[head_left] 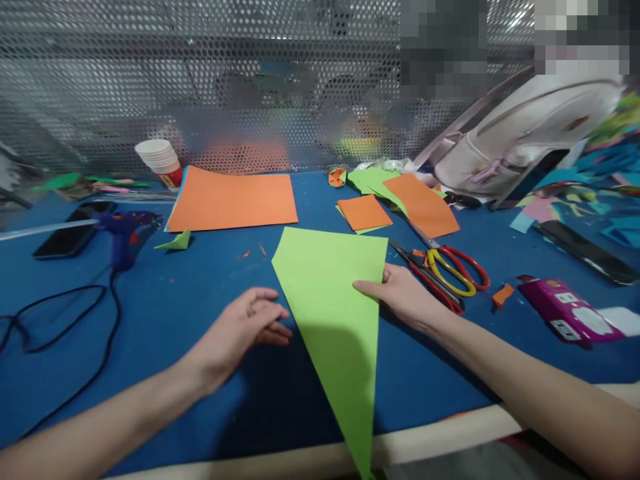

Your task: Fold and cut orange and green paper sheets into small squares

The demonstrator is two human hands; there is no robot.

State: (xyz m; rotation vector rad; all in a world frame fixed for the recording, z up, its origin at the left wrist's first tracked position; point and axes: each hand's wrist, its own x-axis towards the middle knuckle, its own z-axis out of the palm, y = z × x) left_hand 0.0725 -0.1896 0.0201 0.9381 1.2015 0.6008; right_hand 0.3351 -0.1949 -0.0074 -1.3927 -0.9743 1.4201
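A large light-green paper (335,293) spans the middle of the view, its narrow lower end reaching over the table's front edge. My right hand (400,293) pinches its right edge, thumb on top and fingers partly hidden beneath. Just left of the paper, my left hand (255,319) is held with its fingers apart and loosely curved, holding nothing. Two pairs of scissors lie right of the paper, one with yellow handles (453,272) and one with red handles (443,293). Small orange squares (365,212) lie behind the paper.
Orange sheets (235,203) and paper cups (160,163) stand behind left. At the left are a blue glue gun (123,237), its cable and a black phone (70,233). A magenta packet (570,310), black case (587,252) and pale backpack (520,133) are at the right.
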